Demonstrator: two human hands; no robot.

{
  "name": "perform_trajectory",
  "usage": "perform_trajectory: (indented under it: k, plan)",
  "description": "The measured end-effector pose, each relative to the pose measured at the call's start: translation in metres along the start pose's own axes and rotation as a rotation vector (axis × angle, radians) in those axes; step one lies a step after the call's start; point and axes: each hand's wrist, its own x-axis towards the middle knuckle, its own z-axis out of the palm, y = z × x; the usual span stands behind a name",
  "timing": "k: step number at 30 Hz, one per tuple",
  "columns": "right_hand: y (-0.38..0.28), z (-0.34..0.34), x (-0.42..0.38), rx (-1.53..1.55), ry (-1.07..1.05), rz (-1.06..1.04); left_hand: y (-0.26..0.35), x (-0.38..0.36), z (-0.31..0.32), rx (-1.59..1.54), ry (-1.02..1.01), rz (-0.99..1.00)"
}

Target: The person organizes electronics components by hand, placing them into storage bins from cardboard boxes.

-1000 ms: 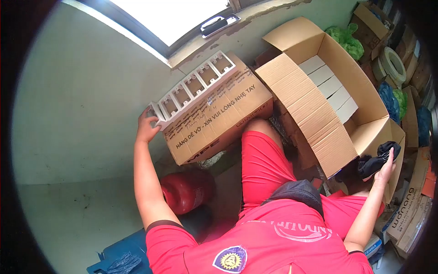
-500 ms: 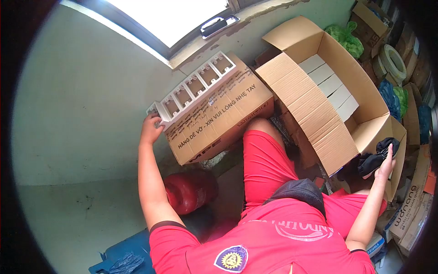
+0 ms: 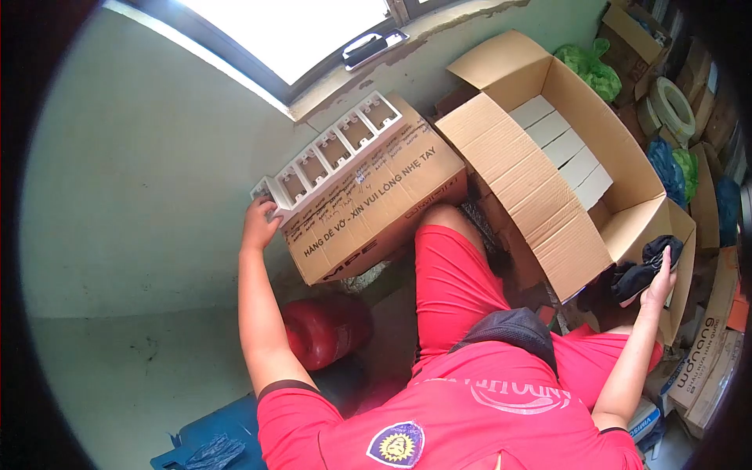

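A row of several white open-fronted plastic boxes (image 3: 316, 170) lies along the wall-side edge of a closed cardboard carton (image 3: 376, 204). My left hand (image 3: 261, 223) is closed on the near left end of that row, its fingertips partly hidden. On the far right, my right hand (image 3: 660, 282) touches a black cloth item (image 3: 656, 252) beside the open carton's flap; the palm side shows, and how the fingers meet the cloth is unclear. Inside the large open carton (image 3: 533, 188), white blocks (image 3: 560, 141) sit side by side.
A window sill (image 3: 337, 86) with a black-and-white object (image 3: 368, 48) runs above the closed carton. A red rounded container (image 3: 327, 329) is beneath my left arm. Green bags (image 3: 587, 69), tape rolls (image 3: 672, 110) and more cartons (image 3: 705, 368) crowd the right side.
The view has shifted very slightly. Both hands hold nearly the same places, and the white row and the cartons have not visibly moved.
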Motion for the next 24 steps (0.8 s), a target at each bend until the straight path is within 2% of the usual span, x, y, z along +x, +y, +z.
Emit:
perform_trajectory:
  k: [24]
  plan:
    - [-0.001, 0.002, -0.003, 0.056, -0.017, -0.041, 0.011, -0.005, 0.001, 0.026, 0.065, -0.002]
